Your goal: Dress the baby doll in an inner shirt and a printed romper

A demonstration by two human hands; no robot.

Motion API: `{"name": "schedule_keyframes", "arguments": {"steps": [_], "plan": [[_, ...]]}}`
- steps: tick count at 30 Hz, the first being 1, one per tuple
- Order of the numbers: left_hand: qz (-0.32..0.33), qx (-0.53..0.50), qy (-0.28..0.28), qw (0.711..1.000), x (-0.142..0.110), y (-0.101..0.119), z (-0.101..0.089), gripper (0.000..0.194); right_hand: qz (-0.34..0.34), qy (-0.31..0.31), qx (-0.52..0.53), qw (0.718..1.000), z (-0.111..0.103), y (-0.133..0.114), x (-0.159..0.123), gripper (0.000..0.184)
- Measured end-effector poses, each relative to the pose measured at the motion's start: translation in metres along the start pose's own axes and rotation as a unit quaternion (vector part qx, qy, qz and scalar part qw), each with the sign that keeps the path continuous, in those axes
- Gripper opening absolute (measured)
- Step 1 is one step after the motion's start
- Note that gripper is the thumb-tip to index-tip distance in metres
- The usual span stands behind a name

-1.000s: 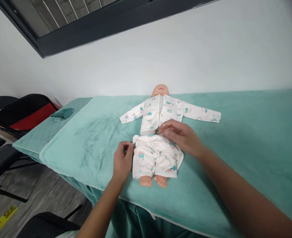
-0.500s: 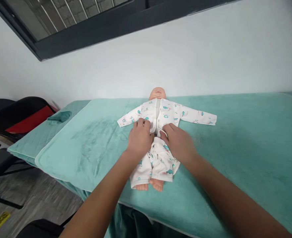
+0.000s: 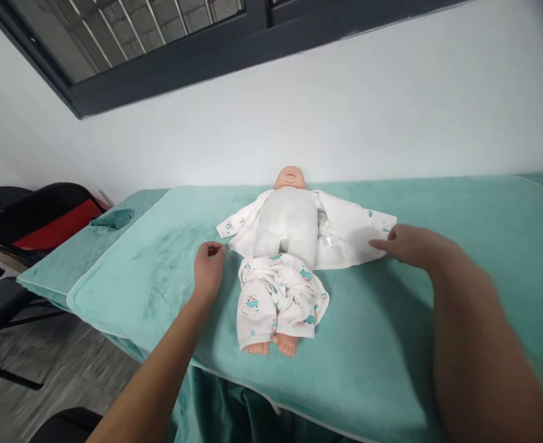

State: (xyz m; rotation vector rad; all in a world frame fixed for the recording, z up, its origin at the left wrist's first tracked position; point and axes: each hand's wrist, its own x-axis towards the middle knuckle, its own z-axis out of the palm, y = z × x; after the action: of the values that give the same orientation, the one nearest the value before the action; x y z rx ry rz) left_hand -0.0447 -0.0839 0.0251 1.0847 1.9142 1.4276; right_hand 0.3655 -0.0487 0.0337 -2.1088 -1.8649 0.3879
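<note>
A baby doll (image 3: 290,178) lies on its back, its head toward the wall, with a pale cloth-like torso (image 3: 288,218) exposed. Its white printed baby shirt (image 3: 345,227) is spread open at the front, both sleeves pointing outward. My right hand (image 3: 412,246) pinches the edge of the right-hand front panel and holds it out to the side. At the corner of the left-hand panel, my left hand (image 3: 210,267) is closed, its fingertips appearing to grip the edge. Matching printed trousers (image 3: 283,295) cover the legs, and the bare feet show below the cuffs.
The doll rests on a bed with a green cover (image 3: 137,264), set against a white wall (image 3: 345,117). A barred window (image 3: 137,31) is above. Black and red chairs (image 3: 50,215) stand at the left, and another dark chair (image 3: 68,424) is at the lower left.
Both hands have moved apart from the doll's middle, the right one farther. The shirt's front panels have been drawn open to the sides, uncovering the torso.
</note>
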Motion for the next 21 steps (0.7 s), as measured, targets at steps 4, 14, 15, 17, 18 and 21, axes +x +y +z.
{"name": "schedule_keyframes", "arguments": {"steps": [4,14,15,17,18,21], "plan": [[0.029,0.013,-0.194,0.98,-0.023,0.016,-0.003,0.019,-0.012,0.083,0.0,0.996,0.003,-0.062,-0.026,0.033],[0.045,0.065,-0.494,0.866,-0.029,0.032,-0.036,0.023,-0.344,-0.329,0.265,0.839,0.025,-0.124,-0.063,0.025],[0.057,0.077,-0.521,0.848,-0.029,0.033,-0.041,0.021,-0.336,-0.35,0.254,0.837,0.022,-0.122,-0.063,0.029],[0.084,0.107,-0.552,0.823,-0.031,0.035,-0.047,0.02,-0.314,-0.384,0.233,0.837,0.018,-0.12,-0.062,0.034],[0.094,0.122,-0.556,0.817,-0.032,0.037,-0.049,0.02,-0.304,-0.397,0.227,0.836,0.017,-0.119,-0.062,0.035],[0.102,0.163,-0.551,0.812,-0.038,0.044,-0.05,0.02,-0.284,-0.418,0.222,0.834,0.015,-0.117,-0.062,0.035]]}}
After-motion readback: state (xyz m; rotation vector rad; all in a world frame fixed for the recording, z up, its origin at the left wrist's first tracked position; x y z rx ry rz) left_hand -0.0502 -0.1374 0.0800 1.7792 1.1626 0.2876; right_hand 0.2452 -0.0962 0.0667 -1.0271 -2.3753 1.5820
